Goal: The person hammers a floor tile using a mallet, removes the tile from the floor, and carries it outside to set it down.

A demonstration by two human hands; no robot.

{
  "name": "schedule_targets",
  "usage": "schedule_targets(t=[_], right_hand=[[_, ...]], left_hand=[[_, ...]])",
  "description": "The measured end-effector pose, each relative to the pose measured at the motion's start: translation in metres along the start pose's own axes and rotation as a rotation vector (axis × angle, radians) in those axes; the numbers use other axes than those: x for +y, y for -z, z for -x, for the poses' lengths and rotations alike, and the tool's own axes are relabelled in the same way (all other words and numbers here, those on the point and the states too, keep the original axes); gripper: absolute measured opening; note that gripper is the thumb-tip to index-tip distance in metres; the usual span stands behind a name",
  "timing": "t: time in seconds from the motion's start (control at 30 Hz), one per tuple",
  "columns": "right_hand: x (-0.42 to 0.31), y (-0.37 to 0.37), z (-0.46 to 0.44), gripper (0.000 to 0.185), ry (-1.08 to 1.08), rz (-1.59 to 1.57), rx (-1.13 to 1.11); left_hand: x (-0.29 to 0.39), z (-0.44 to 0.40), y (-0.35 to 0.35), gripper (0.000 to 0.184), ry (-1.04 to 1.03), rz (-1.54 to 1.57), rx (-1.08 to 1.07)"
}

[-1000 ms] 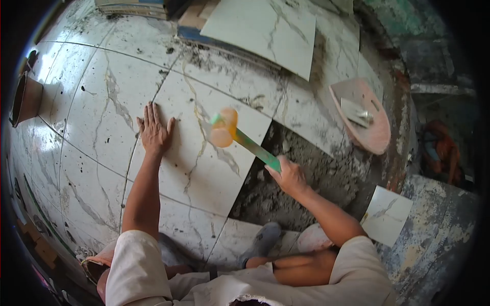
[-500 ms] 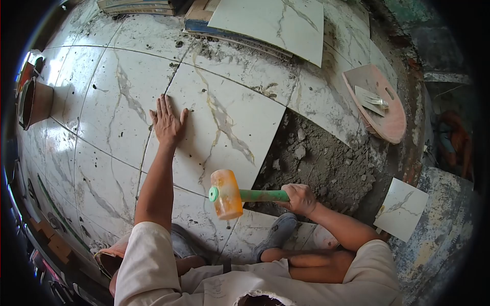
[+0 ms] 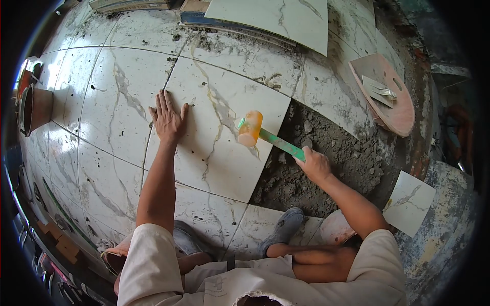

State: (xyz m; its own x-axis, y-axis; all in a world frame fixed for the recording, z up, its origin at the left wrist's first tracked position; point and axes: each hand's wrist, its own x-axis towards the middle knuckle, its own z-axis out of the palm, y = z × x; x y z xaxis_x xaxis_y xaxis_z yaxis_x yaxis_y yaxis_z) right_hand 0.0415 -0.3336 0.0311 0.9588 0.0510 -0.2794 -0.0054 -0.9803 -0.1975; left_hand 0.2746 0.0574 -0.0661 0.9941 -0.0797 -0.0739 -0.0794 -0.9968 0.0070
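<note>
Taking the large veined tile [image 3: 217, 127] as our landmark, we start well to its left, where a bucket [image 3: 42, 108] stands clear of the work. At the large tile's left edge we see the left hand [image 3: 170, 122] laid flat, thumb apart, gripping nothing; it seems to lie across the joint there. Should the mallet [image 3: 250, 128] stray leftward in a swing, those fingers would take the blow, and hard pressing on that side alone might lift the opposite edge. Beyond the far side of the large tile, a box [image 3: 204, 19] bears a loose tile [image 3: 275, 18], which we judge hampers work that way. The mallet's orange head is over the large tile's right half; we cannot tell whether it touches. A blow too near the right edge could chip it or sink that side, since the bed [image 3: 347, 168] just beyond is bare and crumbly. A shoe [image 3: 280, 232] rests near the large tile's near right corner, where a slip could push crumbs against the edge. Right of the large tile, we find the right hand [image 3: 316, 166] closed round the mallet's green handle. Farther right of it, past the bed, a pinkish board [image 3: 393, 115] and a smaller tile [image 3: 411, 201] crowd the border.
</note>
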Motion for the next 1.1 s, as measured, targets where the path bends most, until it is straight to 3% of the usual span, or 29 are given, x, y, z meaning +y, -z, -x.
schedule_targets(t=[0.07,0.17,0.27,0.3,0.4,0.47,0.57,0.6,0.67,0.7,0.87,0.93,0.97,1.07,1.1], right_hand=[[-0.008,0.009,0.006,0.042,-0.023,-0.016,-0.008],[-0.034,0.025,0.01,0.04,0.165,-0.19,0.154],[-0.016,0.009,0.013,0.039,0.239,-0.221,0.106],[-0.005,0.0,0.014,0.039,0.041,-0.109,-0.059],[0.0,0.001,0.013,0.038,-0.043,-0.045,-0.069],[-0.022,0.017,0.014,0.039,-0.026,-0.167,-0.021],[-0.025,0.012,0.005,0.042,0.338,-0.342,0.226],[-0.016,0.003,0.007,0.042,0.33,-0.353,0.218],[0.005,-0.01,0.008,0.041,-0.056,-0.116,-0.19],[0.012,-0.014,0.009,0.041,-0.099,-0.111,-0.191],[-0.014,0.007,0.014,0.04,0.051,-0.302,-0.034],[-0.019,0.004,0.017,0.039,0.353,-0.409,0.166],[-0.02,0.0,0.018,0.039,0.385,-0.399,0.196],[0.001,-0.019,0.023,0.039,0.313,-0.337,0.098],[0.01,-0.024,0.025,0.04,0.161,-0.254,-0.052]], left_hand=[[0.0,0.001,0.0,0.084,-0.002,0.019,0.016],[0.001,0.0,0.0,0.084,-0.01,0.024,0.033],[-0.001,0.002,-0.002,0.084,-0.014,0.02,0.034],[0.0,0.0,-0.002,0.085,-0.018,0.041,0.051],[-0.003,-0.001,-0.008,0.085,-0.013,-0.012,0.025],[-0.003,0.003,-0.004,0.085,-0.011,-0.007,0.0],[-0.001,-0.002,-0.004,0.086,-0.015,0.013,0.008],[-0.002,-0.001,-0.004,0.086,-0.018,0.024,0.023],[-0.002,0.0,-0.004,0.086,-0.016,0.022,0.013],[-0.002,0.0,-0.006,0.086,-0.018,0.023,0.021],[0.001,-0.003,-0.003,0.086,-0.026,0.039,0.017],[-0.003,-0.001,-0.006,0.086,-0.036,0.013,0.036],[-0.004,-0.002,-0.007,0.085,-0.031,0.029,0.033],[-0.005,-0.002,-0.01,0.085,-0.035,0.014,0.039],[-0.005,-0.001,-0.01,0.085,-0.038,0.015,0.04]])
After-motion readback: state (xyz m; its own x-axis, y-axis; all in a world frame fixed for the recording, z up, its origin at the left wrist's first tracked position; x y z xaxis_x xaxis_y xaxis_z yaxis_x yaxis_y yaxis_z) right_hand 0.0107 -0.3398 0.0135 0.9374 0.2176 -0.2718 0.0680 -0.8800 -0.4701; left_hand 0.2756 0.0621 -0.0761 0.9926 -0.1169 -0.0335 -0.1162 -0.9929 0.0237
